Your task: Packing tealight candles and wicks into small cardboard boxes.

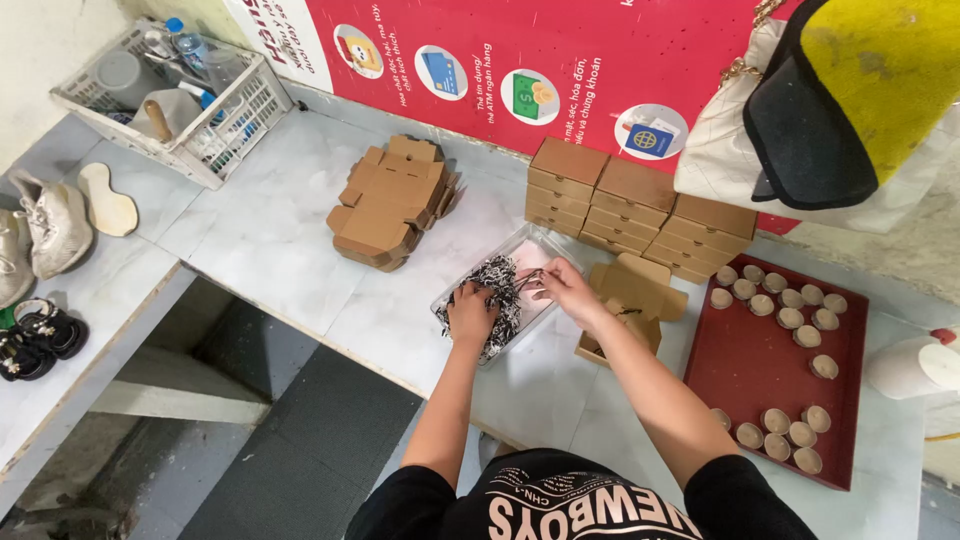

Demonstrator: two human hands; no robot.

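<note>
Reaching into the clear plastic tray (541,250) of shredded paper filler (497,290), both hands work at once. The left hand (470,313) presses down with its grip closed on a clump of shreds; the right hand (568,287) pinches a few strands at the tray's right edge, its grip narrow. Just right of the tray sits an open cardboard box (628,300), close enough for filling. Beyond it lies a red tray (760,360) of small round pieces; behind the tray, stacked closed boxes (640,205); to its left, flat box blanks (392,203) on the counter (270,230).
</note>
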